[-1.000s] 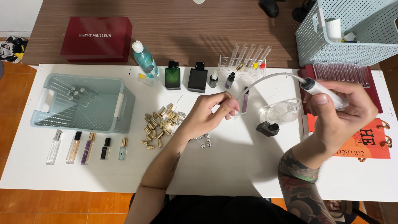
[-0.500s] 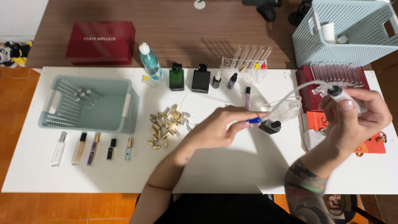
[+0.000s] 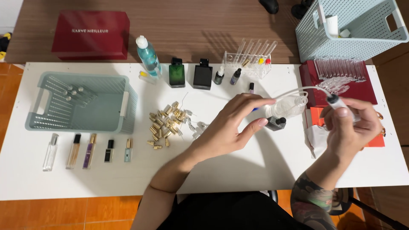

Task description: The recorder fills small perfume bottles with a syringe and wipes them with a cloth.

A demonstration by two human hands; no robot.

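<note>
A white table (image 3: pixel 238 170) fills the view, with dark wooden floor at 12 o'clock beyond it. At 9 o'clock sits a pale green basket (image 3: pixel 106 119) with a few small vials inside; at 1 o'clock, off the table, stands a bigger blue basket (image 3: pixel 353 38), and at 11 o'clock a red box (image 3: pixel 91 34). Below the blue basket a red tray (image 3: pixel 311 81) carries a row of clear tubes. At 12 o'clock stand a blue bottle (image 3: pixel 149 57), a green bottle (image 3: pixel 176 73), a black bottle (image 3: pixel 203 76) and a clear rack (image 3: pixel 251 59) of tubes. The left hand (image 3: pixel 230 127), at the centre, has thumb and fingers curled loosely around a clear bottle (image 3: pixel 287 106) lying just at 3 o'clock of it; how firm the grip is I cannot tell. A black cap (image 3: pixel 276 123) lies touching the thumb tip. The right hand (image 3: pixel 351 125), at 3 o'clock, is closed around a syringe (image 3: pixel 338 104), from which a thin hose (image 3: pixel 298 90) arcs to the clear bottle. Gold caps (image 3: pixel 164 121) lie heaped at 10 o'clock of the left hand, and five slim sprayers (image 3: pixel 89 150) line up at 8 o'clock
</note>
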